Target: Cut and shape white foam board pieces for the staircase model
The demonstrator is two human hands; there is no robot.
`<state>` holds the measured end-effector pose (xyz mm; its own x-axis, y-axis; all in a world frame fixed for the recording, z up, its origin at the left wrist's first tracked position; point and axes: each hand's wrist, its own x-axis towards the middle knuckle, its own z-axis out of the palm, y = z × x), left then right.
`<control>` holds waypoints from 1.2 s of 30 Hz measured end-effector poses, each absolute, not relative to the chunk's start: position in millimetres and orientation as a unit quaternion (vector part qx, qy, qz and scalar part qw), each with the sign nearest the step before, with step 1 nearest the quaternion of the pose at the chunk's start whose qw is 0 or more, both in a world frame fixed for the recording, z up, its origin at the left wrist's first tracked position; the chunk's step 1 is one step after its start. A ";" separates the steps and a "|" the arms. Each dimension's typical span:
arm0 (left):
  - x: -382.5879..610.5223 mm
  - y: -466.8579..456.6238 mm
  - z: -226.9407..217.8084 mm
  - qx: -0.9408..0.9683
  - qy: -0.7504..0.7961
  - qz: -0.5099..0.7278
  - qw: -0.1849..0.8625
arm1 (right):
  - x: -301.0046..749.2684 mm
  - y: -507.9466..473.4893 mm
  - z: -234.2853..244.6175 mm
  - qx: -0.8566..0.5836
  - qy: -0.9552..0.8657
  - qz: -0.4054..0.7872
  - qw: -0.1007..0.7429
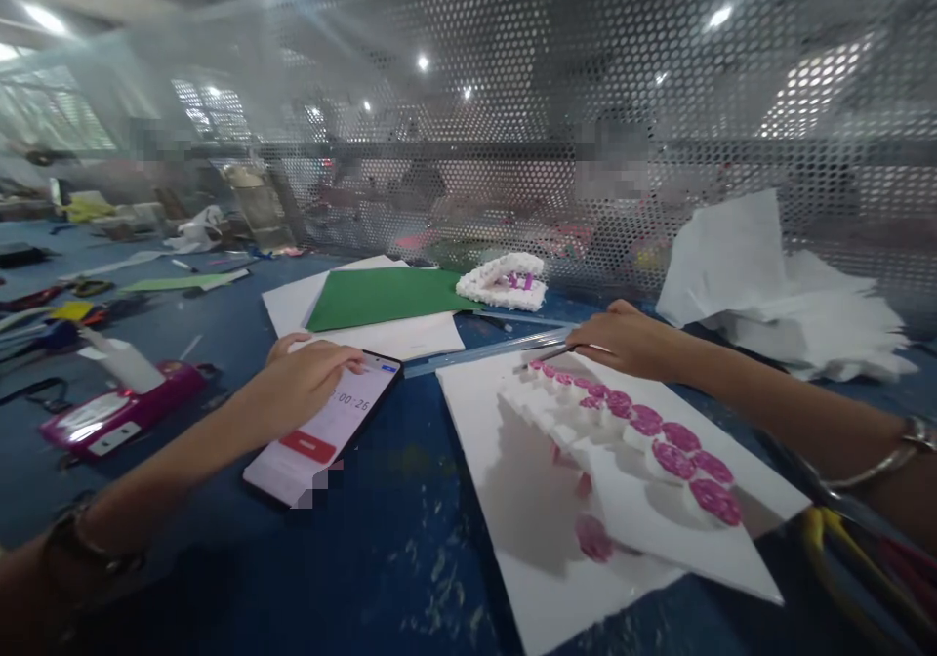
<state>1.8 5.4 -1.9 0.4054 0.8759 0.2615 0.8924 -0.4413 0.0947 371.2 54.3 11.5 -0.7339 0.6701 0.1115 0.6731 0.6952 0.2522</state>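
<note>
My left hand (pixel 311 373) rests over a smartphone (pixel 362 397), its fingers stretched out across the upper part of the screen. Running digits and a red button show on the display. In a pinch, my right hand (pixel 615 339) holds a thin dark tool (pixel 549 351), whose exact kind I cannot make out. The tip is close to the far end of a row of white pieces with pink tops (pixel 644 420). These pieces sit along a white strip (pixel 651 500) above white sheets (pixel 512 539). One separate pink disc (pixel 592 537) lies below the strip.
A white, bumpy object with purple parts (pixel 505 280) lies by a green sheet (pixel 387 297). Crumpled white paper (pixel 783 295) stands at the right. A magenta device (pixel 124 407) is at the left, and yellow-handled scissors (pixel 835 549) lie near my right forearm. Behind rises a perforated metal screen (pixel 512 100).
</note>
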 end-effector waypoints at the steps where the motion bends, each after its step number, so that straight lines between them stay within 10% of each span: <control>1: 9.1 3.8 0.4 -0.841 -0.525 -0.126 0.042 | 370.7 53.7 11.4 -0.367 -0.919 -0.142 0.004; 10: 103.0 -28.8 -8.3 -0.960 -0.266 -0.086 -0.027 | 363.3 59.2 29.9 -0.396 -0.903 -0.168 0.005; 36: 118.7 -49.8 -33.4 -0.944 -0.327 -0.039 -0.027 | 316.7 51.8 37.1 -0.319 -0.917 -0.159 -0.180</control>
<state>118.7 -49.8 -33.4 0.7825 0.6201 0.0557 0.6159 -0.7841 0.0767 316.7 51.8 37.1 -0.7308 0.6430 -0.2292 0.5283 0.7454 0.4066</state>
